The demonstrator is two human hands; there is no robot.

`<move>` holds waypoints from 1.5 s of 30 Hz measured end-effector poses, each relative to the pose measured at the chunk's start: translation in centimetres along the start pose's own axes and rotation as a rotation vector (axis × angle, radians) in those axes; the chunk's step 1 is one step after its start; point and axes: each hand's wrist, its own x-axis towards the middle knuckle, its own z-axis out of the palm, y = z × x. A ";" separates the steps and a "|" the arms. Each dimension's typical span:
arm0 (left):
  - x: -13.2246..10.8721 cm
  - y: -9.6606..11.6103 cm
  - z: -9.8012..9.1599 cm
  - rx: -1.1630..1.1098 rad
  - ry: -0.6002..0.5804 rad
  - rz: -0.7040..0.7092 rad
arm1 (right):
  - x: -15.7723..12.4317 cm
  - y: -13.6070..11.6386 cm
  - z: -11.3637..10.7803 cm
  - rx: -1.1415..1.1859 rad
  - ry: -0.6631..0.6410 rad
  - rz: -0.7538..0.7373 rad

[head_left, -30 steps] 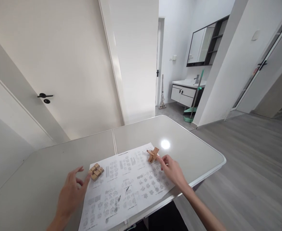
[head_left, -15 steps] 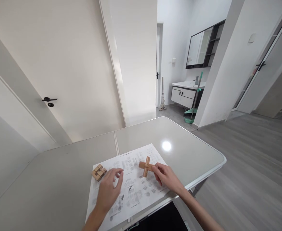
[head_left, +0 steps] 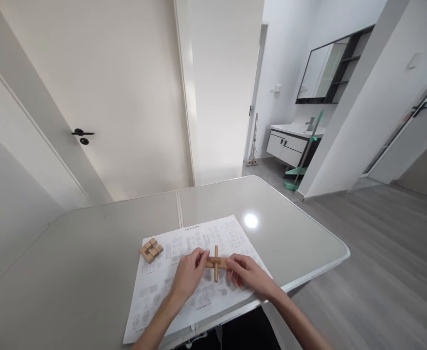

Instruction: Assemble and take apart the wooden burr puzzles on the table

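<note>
A: Where is the wooden cross puzzle (head_left: 216,263)?
B: Between the person's two hands, over the right half of a printed sheet (head_left: 140,304). Whether it touches the paper is hard to tell.
A: And the left hand (head_left: 187,273)?
B: It pinches the puzzle's left end between thumb and fingers.
A: The right hand (head_left: 250,275)?
B: It grips the opposite end, thumb on top, the other fingers curled beneath. The bar between the hands lies crosswise, and a thinner stick crosses it, one end pointing away from the person, the other towards them.
A: Anything else on the sheet?
B: A wooden block puzzle (head_left: 151,250) made of small cubes, at the far left corner, well apart from both hands.
A: What does the paper lie on?
B: A glossy grey table (head_left: 293,233) with a pale rim; a bright reflection shows beyond the sheet.
</note>
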 end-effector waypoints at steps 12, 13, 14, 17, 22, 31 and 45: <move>0.8 -1.0 0.8 -0.059 -0.026 -0.046 | 0.7 1.5 0.4 0.051 0.085 0.018; 0.9 -1.1 0.9 -0.065 -0.026 -0.052 | 0.7 1.4 0.4 0.050 0.090 0.023; 0.9 -1.2 1.0 -0.072 -0.026 -0.055 | 0.7 1.4 0.5 0.048 0.096 0.025; 0.8 -1.6 1.4 -0.082 -0.024 -0.058 | 0.7 1.5 0.6 0.047 0.111 0.025; 0.8 -1.7 1.6 -0.068 -0.032 -0.046 | 0.7 1.5 0.6 0.031 0.124 0.032; 0.0 -1.7 -0.9 -0.108 -0.112 0.200 | 0.4 1.3 0.3 0.028 0.101 0.020; 1.3 -0.1 -1.4 -0.075 -0.370 0.203 | 0.1 0.4 0.1 0.081 0.037 0.055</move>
